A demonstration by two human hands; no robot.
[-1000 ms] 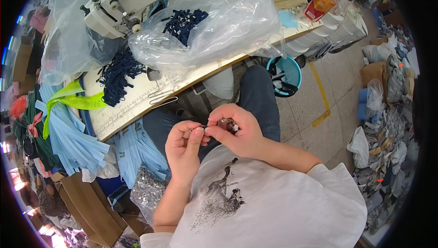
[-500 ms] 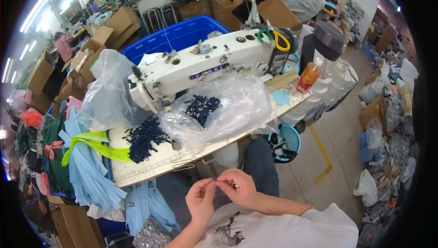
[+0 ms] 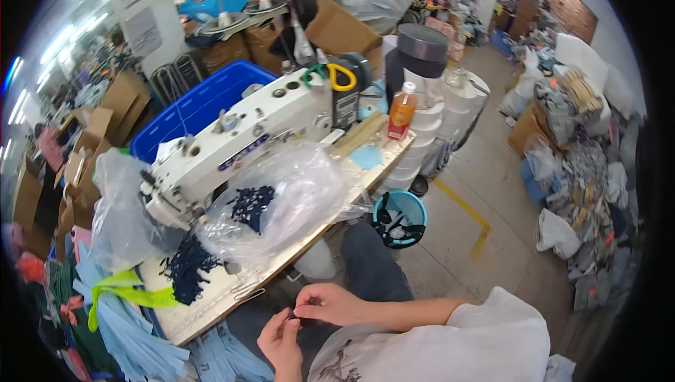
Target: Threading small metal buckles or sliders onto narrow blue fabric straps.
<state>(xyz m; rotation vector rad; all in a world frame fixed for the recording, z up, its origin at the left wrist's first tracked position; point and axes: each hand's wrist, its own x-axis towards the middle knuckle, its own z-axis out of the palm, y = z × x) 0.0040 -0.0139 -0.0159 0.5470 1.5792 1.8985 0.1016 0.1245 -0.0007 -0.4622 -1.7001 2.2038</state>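
Above my lap, my left hand (image 3: pixel 281 342) and my right hand (image 3: pixel 329 304) meet at the fingertips. Both are pinched closed around something small and dark, too tiny to name. More small bits seem tucked in the curled fingers of my right hand. Ahead is a white sewing machine (image 3: pixel 235 144) on a pale table (image 3: pixel 188 317). A pile of short navy strips (image 3: pixel 188 269) lies at its near left. A clear plastic bag (image 3: pixel 309 183) beside the pile has more navy strips (image 3: pixel 251 207) on it.
Light blue fabric strips (image 3: pixel 130 329) and a neon yellow strip (image 3: pixel 126 289) hang at the table's left. An orange drink bottle (image 3: pixel 401 113) stands at its right end. A light blue bin (image 3: pixel 399 219) is on the floor. Behind the machine sits a blue crate (image 3: pixel 211 93).
My view has turned to the right, so the machine and table sit further left and tilted. Both hands stay together at the fingertips, a little lower and further left in view.
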